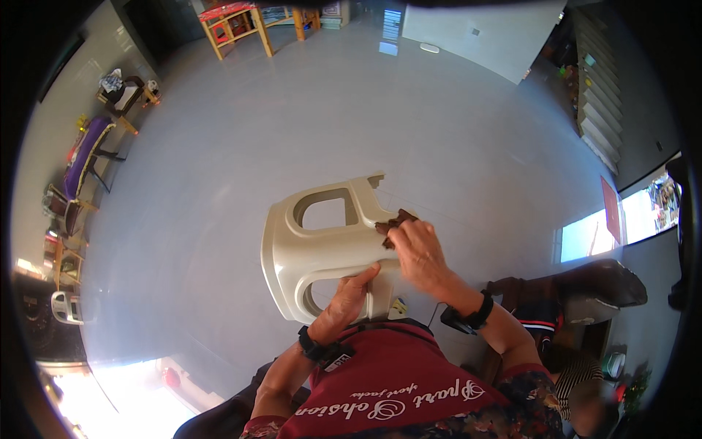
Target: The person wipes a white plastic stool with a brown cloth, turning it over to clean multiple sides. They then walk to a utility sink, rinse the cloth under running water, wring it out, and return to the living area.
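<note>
A glossy beige plastic stool (323,249) lies tipped on its side in front of my body, its large rounded openings showing. My left hand (351,296) grips the stool near the lower opening, thumb laid on its outer face. In my right hand (419,252) is a crumpled dark brown cloth (396,224), pressed against the stool's right part by the curved edge. My fingers and the cloth cover some of that edge. Both wrists wear black bands.
Grey tiled floor (384,126) spreads ahead. A wooden table (236,16) stands at the far end. Chairs, one with a purple cover (88,153), line the left wall. Stairs (600,110) rise at right. A brown leather seat (592,282) is close on my right.
</note>
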### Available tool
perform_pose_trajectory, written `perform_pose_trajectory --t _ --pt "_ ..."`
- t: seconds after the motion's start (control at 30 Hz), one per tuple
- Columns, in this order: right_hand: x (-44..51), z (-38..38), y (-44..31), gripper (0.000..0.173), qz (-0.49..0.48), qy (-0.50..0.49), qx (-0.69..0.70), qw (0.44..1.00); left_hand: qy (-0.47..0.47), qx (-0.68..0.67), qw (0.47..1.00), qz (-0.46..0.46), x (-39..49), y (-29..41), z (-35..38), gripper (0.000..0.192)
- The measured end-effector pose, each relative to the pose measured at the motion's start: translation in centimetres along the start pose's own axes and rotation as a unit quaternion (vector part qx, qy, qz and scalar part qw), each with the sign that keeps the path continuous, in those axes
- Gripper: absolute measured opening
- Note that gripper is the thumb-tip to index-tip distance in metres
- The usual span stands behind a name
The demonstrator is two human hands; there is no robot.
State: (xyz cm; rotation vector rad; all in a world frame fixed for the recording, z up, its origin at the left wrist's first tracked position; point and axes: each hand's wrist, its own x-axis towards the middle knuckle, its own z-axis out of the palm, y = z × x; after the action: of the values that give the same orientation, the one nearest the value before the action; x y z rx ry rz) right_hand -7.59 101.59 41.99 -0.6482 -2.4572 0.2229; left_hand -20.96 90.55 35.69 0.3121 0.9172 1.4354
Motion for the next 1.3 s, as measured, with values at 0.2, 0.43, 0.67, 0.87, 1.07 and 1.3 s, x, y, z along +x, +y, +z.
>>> perform_pose_trajectory --t 0.2,0.43,0.67,0.87,1.07,1.3 --pt "1.1 -0.1 -0.2 0.018 0.016 -0.066 0.010 0.998 0.003 0.086 0.993 -0.079 -0.3 -0.8 -1.6 0.027" --pt "2.9 4.5 -4.4 0.020 0.018 -0.054 0.119 0.991 -0.046 -0.006 0.999 0.012 0.1 -3.5 -3.3 0.040" --pt "6.2 10.8 -8.6 0.022 -0.148 -0.067 0.006 0.987 -0.113 0.071 0.991 0.007 0.1 -3.9 -6.5 0.046" --pt "4.1 8.6 -6.0 0.021 -0.063 -0.089 0.089 0.990 -0.148 -0.171 0.974 -0.012 0.9 -4.4 -6.3 0.052" --pt "1.3 3.7 -2.8 0.023 -0.043 -0.070 -0.054 0.995 -0.025 -0.080 0.995 -0.048 1.8 -2.6 -3.1 0.037" --pt "-0.8 0.2 -2.3 0.031 0.038 -0.094 -0.262 0.960 -0.021 -0.087 0.995 -0.054 1.3 -0.7 -0.2 0.037"
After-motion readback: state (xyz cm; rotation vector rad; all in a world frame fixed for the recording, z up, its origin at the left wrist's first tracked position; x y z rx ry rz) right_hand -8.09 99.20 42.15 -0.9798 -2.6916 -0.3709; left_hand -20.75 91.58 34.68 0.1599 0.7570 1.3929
